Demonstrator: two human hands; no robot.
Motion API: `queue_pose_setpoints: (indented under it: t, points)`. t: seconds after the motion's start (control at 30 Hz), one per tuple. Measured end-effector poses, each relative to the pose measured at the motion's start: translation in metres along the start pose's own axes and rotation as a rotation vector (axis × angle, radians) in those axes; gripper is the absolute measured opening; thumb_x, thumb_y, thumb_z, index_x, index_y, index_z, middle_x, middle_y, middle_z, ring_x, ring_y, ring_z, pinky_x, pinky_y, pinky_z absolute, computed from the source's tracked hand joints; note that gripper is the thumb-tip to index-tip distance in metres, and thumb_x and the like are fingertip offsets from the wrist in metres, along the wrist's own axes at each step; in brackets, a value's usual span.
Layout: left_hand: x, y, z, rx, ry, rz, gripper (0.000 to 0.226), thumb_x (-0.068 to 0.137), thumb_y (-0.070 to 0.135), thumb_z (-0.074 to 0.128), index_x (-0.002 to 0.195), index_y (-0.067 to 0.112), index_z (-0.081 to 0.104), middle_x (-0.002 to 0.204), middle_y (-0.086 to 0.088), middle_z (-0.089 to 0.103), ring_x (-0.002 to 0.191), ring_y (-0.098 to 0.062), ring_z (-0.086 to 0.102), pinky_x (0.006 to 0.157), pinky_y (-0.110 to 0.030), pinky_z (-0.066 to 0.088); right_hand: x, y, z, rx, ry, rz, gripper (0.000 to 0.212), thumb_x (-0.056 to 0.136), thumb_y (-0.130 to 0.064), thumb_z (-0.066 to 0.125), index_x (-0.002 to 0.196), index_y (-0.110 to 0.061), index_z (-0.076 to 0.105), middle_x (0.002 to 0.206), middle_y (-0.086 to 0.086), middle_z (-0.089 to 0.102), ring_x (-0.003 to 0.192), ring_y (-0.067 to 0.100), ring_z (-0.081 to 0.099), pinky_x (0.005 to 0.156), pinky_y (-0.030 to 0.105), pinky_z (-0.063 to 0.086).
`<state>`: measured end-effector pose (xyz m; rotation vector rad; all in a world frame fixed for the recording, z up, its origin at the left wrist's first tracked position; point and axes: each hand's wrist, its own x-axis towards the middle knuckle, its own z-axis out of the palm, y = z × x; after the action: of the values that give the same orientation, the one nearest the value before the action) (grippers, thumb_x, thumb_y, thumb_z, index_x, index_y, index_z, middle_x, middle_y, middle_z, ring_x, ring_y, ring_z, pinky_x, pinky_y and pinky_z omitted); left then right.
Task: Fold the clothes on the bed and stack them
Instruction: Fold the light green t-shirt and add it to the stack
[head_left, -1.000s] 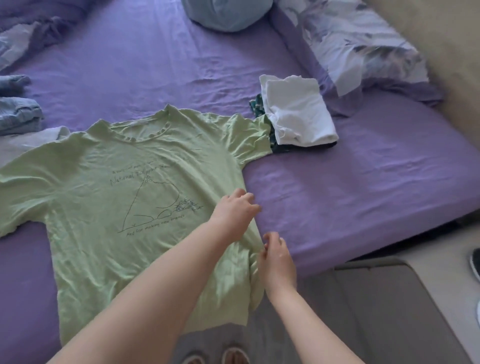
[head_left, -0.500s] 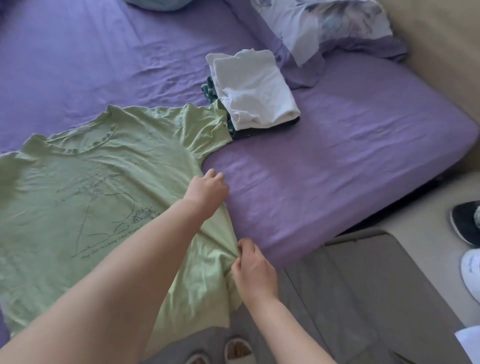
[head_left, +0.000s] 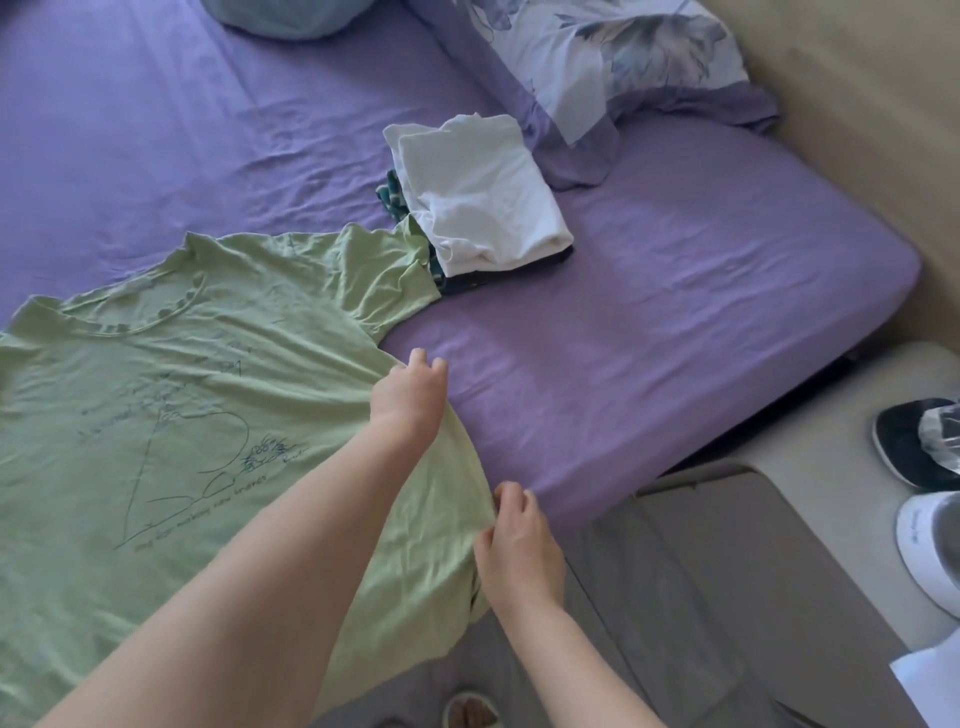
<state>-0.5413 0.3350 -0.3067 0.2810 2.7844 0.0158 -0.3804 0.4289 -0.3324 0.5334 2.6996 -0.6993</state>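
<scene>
A light green T-shirt (head_left: 171, 415) with a dark line drawing lies front-up across the purple bed (head_left: 675, 338), its hem hanging over the near edge. My left hand (head_left: 410, 400) grips the shirt's right side seam below the sleeve, fingers curled into the cloth. My right hand (head_left: 517, 545) pinches the same edge lower down, near the hem. A stack of folded clothes (head_left: 478, 202), white on top with dark patterned pieces beneath, sits just beyond the shirt's right sleeve, touching it.
A flowered pillow (head_left: 613, 57) lies at the bed's far right and a pale blue cushion (head_left: 291, 15) at the top. Shoes (head_left: 919, 447) stand on the floor at right. A grey mat (head_left: 727, 597) lies below the bed's edge.
Both hands have closed on the shirt's right edge and drawn it up a little, bunching the cloth. The camera view has shifted right.
</scene>
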Motion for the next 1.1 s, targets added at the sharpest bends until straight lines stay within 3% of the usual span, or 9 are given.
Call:
queue_pose_setpoints:
  t: [0.13, 0.23, 0.33, 0.5, 0.67, 0.77, 0.9, 1.0, 1.1]
  points:
    - [-0.002, 0.002, 0.003, -0.057, -0.039, -0.034, 0.036, 0.084, -0.011, 0.044, 0.116, 0.006, 0.041, 0.122, -0.014, 0.038, 0.105, -0.032, 0.046, 0.067, -0.036, 0.038, -0.014, 0.009, 0.011, -0.049, -0.056, -0.04, 0.029, 0.086, -0.008, 0.04, 0.113, -0.019, 0.041, 0.11, 0.0, 0.053, 0.101, 0.023, 0.055, 0.069, 0.031, 0.038]
    - [-0.016, 0.009, 0.013, -0.064, -0.06, 0.003, 0.041, 0.086, -0.003, 0.049, 0.123, 0.01, 0.037, 0.141, -0.012, 0.025, 0.116, -0.031, 0.04, 0.07, -0.036, 0.041, -0.015, 0.019, 0.006, 0.046, -0.047, -0.044, 0.029, 0.085, -0.006, 0.043, 0.112, -0.017, 0.044, 0.11, 0.003, 0.052, 0.099, 0.026, 0.054, 0.065, 0.028, 0.028]
    - [-0.044, 0.025, 0.031, -0.079, -0.085, 0.088, 0.042, 0.091, 0.01, 0.051, 0.129, 0.017, 0.035, 0.154, -0.011, 0.007, 0.13, -0.029, 0.029, 0.086, -0.038, 0.044, -0.013, 0.028, -0.004, 0.097, -0.102, -0.026, 0.019, 0.091, -0.018, 0.047, 0.109, -0.014, 0.049, 0.111, 0.006, 0.055, 0.1, 0.03, 0.054, 0.067, 0.033, 0.034]
    - [-0.094, 0.037, 0.06, 0.016, -0.105, 0.393, 0.036, 0.091, 0.017, 0.046, 0.126, 0.023, 0.049, 0.15, -0.005, 0.021, 0.14, -0.026, 0.014, 0.103, -0.041, 0.032, -0.017, 0.038, -0.01, 0.029, -0.186, 0.038, 0.013, 0.097, -0.014, 0.038, 0.106, -0.015, 0.047, 0.109, 0.009, 0.063, 0.097, 0.03, 0.06, 0.069, 0.034, 0.039]
    - [-0.091, 0.035, 0.059, -0.055, -0.085, 0.404, 0.024, 0.09, 0.02, 0.051, 0.113, 0.025, 0.058, 0.138, -0.001, 0.036, 0.135, -0.022, 0.023, 0.099, -0.037, 0.035, -0.023, 0.035, -0.008, 0.371, -0.166, 0.119, 0.01, 0.088, -0.013, 0.052, 0.097, -0.014, 0.046, 0.105, 0.008, 0.058, 0.093, 0.026, 0.053, 0.067, 0.029, 0.032]
    - [-0.087, 0.041, 0.054, -0.229, -0.103, 0.32, 0.016, 0.086, 0.023, 0.061, 0.102, 0.024, 0.063, 0.125, 0.001, 0.045, 0.125, -0.022, 0.031, 0.091, -0.037, 0.04, -0.027, 0.04, -0.008, 0.298, -0.185, 0.103, 0.01, 0.083, -0.013, 0.054, 0.092, -0.009, 0.053, 0.1, 0.011, 0.054, 0.093, 0.032, 0.054, 0.072, 0.034, 0.039]
    - [-0.09, 0.047, 0.055, -0.318, -0.058, 0.254, 0.016, 0.087, 0.022, 0.06, 0.103, 0.022, 0.064, 0.126, -0.002, 0.046, 0.125, -0.026, 0.034, 0.097, -0.034, 0.037, -0.025, 0.049, -0.01, 0.158, -0.138, 0.163, 0.005, 0.091, -0.013, 0.043, 0.089, -0.017, 0.041, 0.104, 0.009, 0.059, 0.097, 0.03, 0.057, 0.067, 0.033, 0.036]
    - [-0.099, 0.048, 0.057, -0.315, -0.087, 0.232, 0.038, 0.088, 0.02, 0.06, 0.126, 0.025, 0.053, 0.149, -0.008, 0.027, 0.138, -0.027, 0.021, 0.107, -0.033, 0.03, -0.028, 0.045, -0.014, -0.054, -0.098, 0.134, 0.012, 0.093, -0.01, 0.039, 0.103, -0.015, 0.041, 0.11, 0.005, 0.059, 0.105, 0.026, 0.057, 0.072, 0.033, 0.039]
    - [-0.112, 0.035, 0.057, -0.228, -0.132, 0.173, 0.062, 0.091, 0.016, 0.054, 0.146, 0.025, 0.025, 0.158, -0.009, 0.006, 0.144, -0.027, 0.008, 0.113, -0.037, 0.026, -0.035, 0.036, -0.015, -0.199, -0.004, -0.088, 0.033, 0.089, -0.005, 0.041, 0.119, -0.016, 0.045, 0.12, 0.003, 0.053, 0.114, 0.025, 0.048, 0.09, 0.034, 0.039]
